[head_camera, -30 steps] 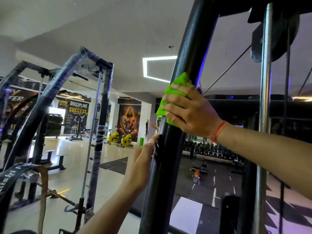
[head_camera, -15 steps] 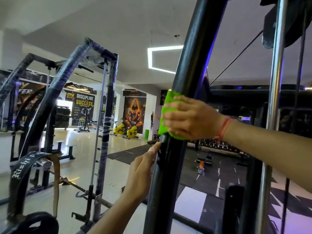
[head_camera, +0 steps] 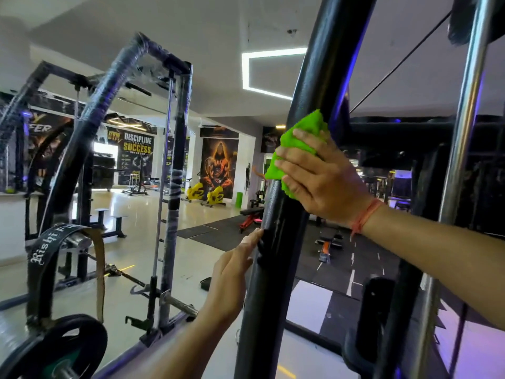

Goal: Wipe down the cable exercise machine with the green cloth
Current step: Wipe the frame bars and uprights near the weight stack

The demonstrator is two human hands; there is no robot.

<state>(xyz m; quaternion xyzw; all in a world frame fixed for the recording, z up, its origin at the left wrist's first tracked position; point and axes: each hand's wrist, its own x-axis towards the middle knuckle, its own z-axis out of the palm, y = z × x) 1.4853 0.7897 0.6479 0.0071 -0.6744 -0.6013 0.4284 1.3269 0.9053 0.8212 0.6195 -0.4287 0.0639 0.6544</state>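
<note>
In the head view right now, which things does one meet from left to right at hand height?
Weight plate → wrapped rack upright → left hand → black post → green cloth → right hand → chrome rod.

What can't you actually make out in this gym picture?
- Head view: the top and foot of the black post run past the frame edges.
- The post surface under the green cloth is covered by it and the right hand, so its cleanliness cannot be judged.
- The left hand fingers are partly behind the post.
- The belt lettering is cut short by its curve.
</note>
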